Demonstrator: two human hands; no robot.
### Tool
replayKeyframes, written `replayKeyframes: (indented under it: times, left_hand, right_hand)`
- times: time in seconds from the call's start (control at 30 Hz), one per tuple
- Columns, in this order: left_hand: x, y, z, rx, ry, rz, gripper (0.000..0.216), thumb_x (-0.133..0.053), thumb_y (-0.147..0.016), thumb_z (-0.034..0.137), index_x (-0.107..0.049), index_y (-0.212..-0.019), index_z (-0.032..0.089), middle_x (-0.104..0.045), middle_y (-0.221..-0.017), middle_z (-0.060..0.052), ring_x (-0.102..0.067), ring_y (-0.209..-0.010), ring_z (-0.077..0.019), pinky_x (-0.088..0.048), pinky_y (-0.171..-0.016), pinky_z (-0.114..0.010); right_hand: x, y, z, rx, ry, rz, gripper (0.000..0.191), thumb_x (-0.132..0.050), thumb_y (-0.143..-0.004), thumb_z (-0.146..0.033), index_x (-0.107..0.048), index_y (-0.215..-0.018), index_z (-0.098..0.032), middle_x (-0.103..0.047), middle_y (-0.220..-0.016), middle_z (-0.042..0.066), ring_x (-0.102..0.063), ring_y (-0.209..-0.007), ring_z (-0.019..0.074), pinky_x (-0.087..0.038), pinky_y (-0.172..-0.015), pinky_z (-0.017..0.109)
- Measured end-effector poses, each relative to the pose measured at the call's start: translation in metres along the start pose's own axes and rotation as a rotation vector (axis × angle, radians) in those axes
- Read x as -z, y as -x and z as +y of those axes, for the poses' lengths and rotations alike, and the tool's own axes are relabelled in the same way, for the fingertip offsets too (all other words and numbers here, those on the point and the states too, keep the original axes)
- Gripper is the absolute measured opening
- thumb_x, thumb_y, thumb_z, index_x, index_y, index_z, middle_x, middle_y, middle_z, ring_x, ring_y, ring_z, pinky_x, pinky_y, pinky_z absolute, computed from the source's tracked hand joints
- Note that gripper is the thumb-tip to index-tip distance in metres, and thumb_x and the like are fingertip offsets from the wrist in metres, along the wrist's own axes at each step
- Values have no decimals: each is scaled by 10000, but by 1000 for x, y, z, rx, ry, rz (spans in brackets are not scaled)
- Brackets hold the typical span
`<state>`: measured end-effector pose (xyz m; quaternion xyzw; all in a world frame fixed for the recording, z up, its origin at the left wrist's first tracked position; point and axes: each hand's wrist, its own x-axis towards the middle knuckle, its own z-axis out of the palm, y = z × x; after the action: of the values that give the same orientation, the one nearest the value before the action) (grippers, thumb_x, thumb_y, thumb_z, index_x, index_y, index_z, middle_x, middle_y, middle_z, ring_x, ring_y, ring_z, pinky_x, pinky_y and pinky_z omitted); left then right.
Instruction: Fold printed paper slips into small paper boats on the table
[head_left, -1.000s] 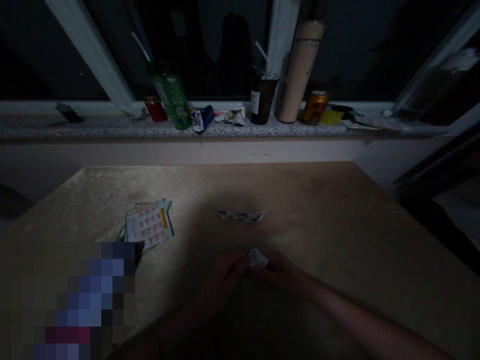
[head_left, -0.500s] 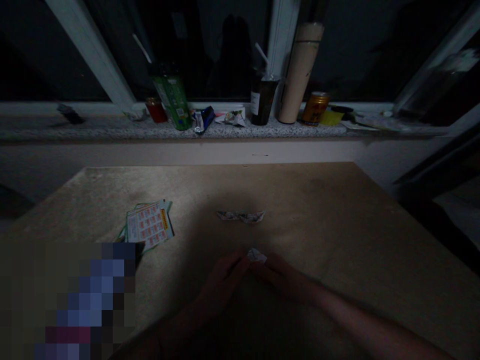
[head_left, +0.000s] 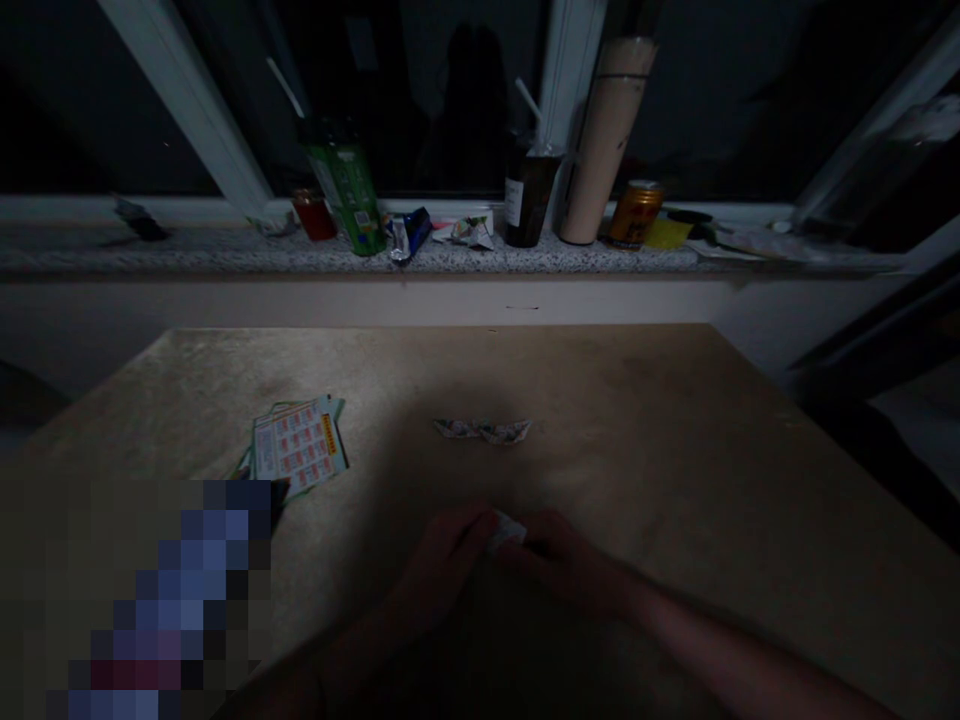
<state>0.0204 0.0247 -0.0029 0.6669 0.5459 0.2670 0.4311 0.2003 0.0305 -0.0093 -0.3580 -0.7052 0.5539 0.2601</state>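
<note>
Between my two hands is a small folded piece of paper (head_left: 509, 530), pale with faint print. My left hand (head_left: 454, 545) pinches its left side, thumb on top. From the right, my right hand (head_left: 564, 558) grips the other side with bent fingers. Deep shadow hides the lower fingers and the paper's underside. Just beyond the hands, two small folded paper boats (head_left: 506, 432) made of printed paper lie side by side on the table (head_left: 637, 430), their inner ends meeting or nearly so.
A stack of printed cards (head_left: 298, 445) lies at the left, beside a blurred-out patch. Along the granite windowsill (head_left: 450, 262) stand a green bottle (head_left: 351, 195), a red jar (head_left: 313, 215), a dark cup with a straw (head_left: 525, 200), a tall beige flask (head_left: 604, 145) and an orange can (head_left: 634, 212).
Both hands have drawn slightly closer to me with the folded paper. The paper is tilted differently, and less of its peak shows. The boats stay where they were.
</note>
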Motion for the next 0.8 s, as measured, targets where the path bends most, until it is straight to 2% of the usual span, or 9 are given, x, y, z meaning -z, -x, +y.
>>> replayKeyframes:
  times: [0.1,0.2,0.27,0.37,0.43,0.63,0.8]
  left_hand:
    - [0,-1,-2,-18,16,-26,352,-396,-885,440,-607,-748,193,-621,-733,-4,-559,-737,-181,-424,-686,-243]
    - [0,-2,1,-13,59,2,335,-412,-881,434,-614,-779,187,-629,-771,-10,-563,-767,-184,-427,-703,-245]
    - [0,-2,5,-27,112,-68,305,-448,-872,417,-623,-811,174,-637,-795,-12,-566,-770,-181,-428,-706,-243]
    - [0,-3,10,-35,130,-207,281,-517,-839,395,-636,-788,145,-623,-721,-5,-552,-676,-161,-414,-623,-227]
    - [0,-4,11,7,120,-220,270,-541,-815,377,-635,-747,133,-609,-675,-2,-537,-636,-154,-397,-587,-222]
    - [1,-4,10,65,178,-243,297,-529,-792,391,-596,-633,148,-571,-575,16,-499,-540,-127,-361,-538,-209]
    - [3,-4,9,17,162,-278,288,-527,-806,354,-573,-602,156,-516,-512,40,-451,-489,-103,-328,-500,-186]
  right_hand:
    - [0,-1,0,34,-20,76,435,-407,-894,-502,-468,-624,-167,-368,-570,-42,-330,-532,85,-283,-481,203]
    - [0,-2,1,29,-21,99,408,-394,-916,-465,-485,-654,-166,-412,-596,-33,-367,-556,92,-316,-517,206]
    - [0,-2,1,21,-47,129,403,-392,-919,-466,-509,-678,-165,-451,-612,-26,-399,-573,100,-343,-538,209]
    - [0,-3,1,24,-108,174,400,-407,-913,-485,-560,-729,-164,-528,-658,-9,-461,-615,116,-386,-580,219]
    - [1,-4,0,22,-132,172,390,-414,-913,-479,-579,-750,-165,-556,-675,-5,-490,-630,122,-402,-604,227]
    - [0,-4,-1,56,-153,131,362,-405,-934,-423,-609,-762,-178,-592,-677,-6,-539,-647,128,-412,-621,227]
    - [0,-4,3,29,-112,265,350,-453,-905,-437,-564,-692,-182,-521,-640,-20,-490,-615,119,-389,-586,226]
